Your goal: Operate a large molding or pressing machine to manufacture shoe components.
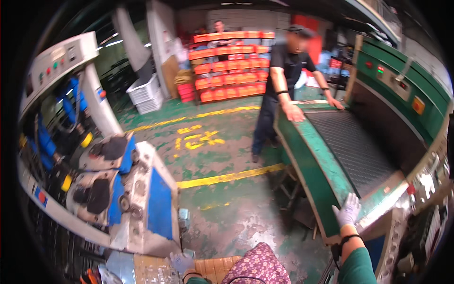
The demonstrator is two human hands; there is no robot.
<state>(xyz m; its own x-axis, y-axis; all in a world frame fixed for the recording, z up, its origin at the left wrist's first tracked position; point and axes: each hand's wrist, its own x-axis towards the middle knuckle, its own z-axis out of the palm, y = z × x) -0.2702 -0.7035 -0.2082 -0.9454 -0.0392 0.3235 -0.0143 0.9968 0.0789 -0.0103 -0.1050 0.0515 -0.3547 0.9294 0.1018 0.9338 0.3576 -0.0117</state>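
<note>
My right hand (349, 211), in a pale glove, lies with its fingers spread on the near corner of a green conveyor machine (309, 144). Beside that hand runs the dark textured conveyor belt (352, 142). Low in the view, my left hand (182, 261), gloved too, rests with fingers outstretched by a brown cardboard surface (213, 269), holding nothing visible. A flowered purple cloth (260, 267) covers my front between the two arms.
A co-worker (288, 71) in dark clothes has both hands on the machine's far end. Left stands a press machine (109, 161) with blue parts and black pads. Behind are orange bins (231, 66), another person (218, 26) and white crates (144, 92). Yellow lines (229, 175) cross the green floor.
</note>
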